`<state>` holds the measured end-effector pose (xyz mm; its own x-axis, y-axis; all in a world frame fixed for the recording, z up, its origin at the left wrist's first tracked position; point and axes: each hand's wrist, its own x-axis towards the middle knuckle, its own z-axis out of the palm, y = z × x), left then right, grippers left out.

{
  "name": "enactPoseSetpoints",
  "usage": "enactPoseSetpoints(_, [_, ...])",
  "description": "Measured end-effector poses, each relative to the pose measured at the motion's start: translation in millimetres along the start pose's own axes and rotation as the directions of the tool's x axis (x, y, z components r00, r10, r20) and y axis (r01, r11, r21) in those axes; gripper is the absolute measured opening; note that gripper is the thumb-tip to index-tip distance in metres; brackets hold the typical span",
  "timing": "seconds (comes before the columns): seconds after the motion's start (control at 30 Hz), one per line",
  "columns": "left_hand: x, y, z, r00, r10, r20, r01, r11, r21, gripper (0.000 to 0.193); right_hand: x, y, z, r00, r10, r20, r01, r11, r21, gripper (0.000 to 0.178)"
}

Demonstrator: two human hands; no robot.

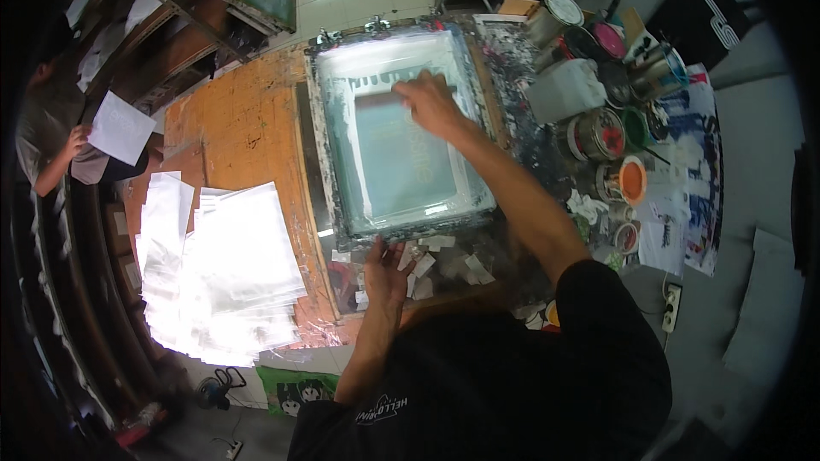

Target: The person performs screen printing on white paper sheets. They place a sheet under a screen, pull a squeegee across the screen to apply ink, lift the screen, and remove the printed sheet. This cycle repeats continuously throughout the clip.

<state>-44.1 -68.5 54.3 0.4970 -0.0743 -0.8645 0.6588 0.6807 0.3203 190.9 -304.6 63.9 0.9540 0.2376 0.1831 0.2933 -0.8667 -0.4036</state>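
Observation:
A screen printing frame lies flat in front of me, its pale green mesh bordered in white. Near its far end my right hand is closed on a squeegee, a dark bar laid across the mesh and slightly blurred. Dark ink marks show on the white strip just beyond the bar. At the frame's near edge is my left hand, palm up with its fingers apart; the fingertips reach the edge, though I cannot tell whether they touch it. Small pale scraps lie beside that hand.
A stack of white sheets covers the near left of the wooden table. Paint cans and a white container crowd the right side. At far left, another person's hand holds a white sheet. Hinge clamps grip the frame's far edge.

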Motion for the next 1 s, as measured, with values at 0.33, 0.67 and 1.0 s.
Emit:
enactPoseSetpoints(0.33, [0, 1, -22, 0.996, -0.022, 0.082, 0.022, 1.0, -0.003, 0.039, 64, 23, 16, 0.986, 0.062, 0.156, -0.061, 0.998, -0.007, 0.023])
enactPoseSetpoints(0.67, [12, 2, -18, 0.991, 0.001, 0.132, -0.002, 1.0, 0.008, 0.03, -118, -71, 41, 0.999, 0.034, -0.015, -0.035, 0.997, -0.061, 0.038])
enactPoseSetpoints(1.0, [13, -1, -17, 0.997, 0.001, 0.075, -0.002, 1.0, 0.013, 0.039, -187, -123, 15, 1.0, 0.011, 0.02, -0.011, 1.0, -0.003, 0.038])
